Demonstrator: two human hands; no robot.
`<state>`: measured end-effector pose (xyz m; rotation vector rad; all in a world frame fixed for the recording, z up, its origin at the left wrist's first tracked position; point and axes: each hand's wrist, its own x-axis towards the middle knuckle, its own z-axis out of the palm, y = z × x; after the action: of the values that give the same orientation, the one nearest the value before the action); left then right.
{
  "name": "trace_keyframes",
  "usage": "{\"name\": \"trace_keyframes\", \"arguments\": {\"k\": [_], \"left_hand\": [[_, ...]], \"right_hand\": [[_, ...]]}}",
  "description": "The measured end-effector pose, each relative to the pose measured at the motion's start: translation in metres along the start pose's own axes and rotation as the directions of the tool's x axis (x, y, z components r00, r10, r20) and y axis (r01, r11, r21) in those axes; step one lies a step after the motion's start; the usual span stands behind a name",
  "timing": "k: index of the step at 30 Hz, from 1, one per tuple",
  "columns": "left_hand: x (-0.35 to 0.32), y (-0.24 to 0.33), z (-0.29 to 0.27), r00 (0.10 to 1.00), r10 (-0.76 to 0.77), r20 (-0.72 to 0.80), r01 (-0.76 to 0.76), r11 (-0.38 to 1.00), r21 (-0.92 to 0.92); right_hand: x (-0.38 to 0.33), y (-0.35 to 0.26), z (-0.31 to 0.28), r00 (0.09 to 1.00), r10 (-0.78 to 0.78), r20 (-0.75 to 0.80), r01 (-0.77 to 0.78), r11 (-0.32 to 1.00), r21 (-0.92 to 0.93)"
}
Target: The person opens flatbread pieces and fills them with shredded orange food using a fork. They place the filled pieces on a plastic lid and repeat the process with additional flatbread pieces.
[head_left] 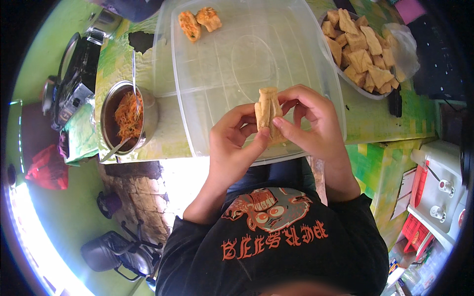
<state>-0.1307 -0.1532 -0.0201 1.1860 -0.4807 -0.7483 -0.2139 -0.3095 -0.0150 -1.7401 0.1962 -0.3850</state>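
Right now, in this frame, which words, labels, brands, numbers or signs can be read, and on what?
Black T-shirt: large orange lettering below a cartoon print; wording withheld.
Red item at right: marking too small to read.
Packages at lower right: too small and blurred to read.
Tan fried piece held by left hand and right hand: no lettering visible.

The middle of the wide, clear plastic tray [222,74] has room. The left hand [231,140] and right hand [313,123] block its near end, two golden, orange-filled chunks [189,26] its far left corner. A round, silver metal pot [152,116] stands left.
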Motion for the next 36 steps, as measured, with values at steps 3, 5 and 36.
{"name": "trace_keyframes", "arguments": {"k": [3, 5, 36], "left_hand": [[0.000, 0.000, -0.001, 1.000, -0.009, 0.013, 0.009, 1.000, -0.001], [-0.001, 0.000, -0.003, 0.999, -0.034, 0.038, 0.035, 0.999, -0.022], [-0.001, -0.002, 0.003, 0.975, 0.168, 0.146, -0.200, 0.950, 0.239]], "right_hand": [[-0.001, 0.000, 0.002, 1.000, 0.016, -0.016, -0.016, 1.000, -0.003], [-0.001, -0.001, 0.004, 1.000, 0.013, -0.019, -0.013, 0.999, -0.032], [-0.006, -0.032, -0.001, 0.977, -0.212, -0.009, 0.199, 0.932, -0.304]]}}
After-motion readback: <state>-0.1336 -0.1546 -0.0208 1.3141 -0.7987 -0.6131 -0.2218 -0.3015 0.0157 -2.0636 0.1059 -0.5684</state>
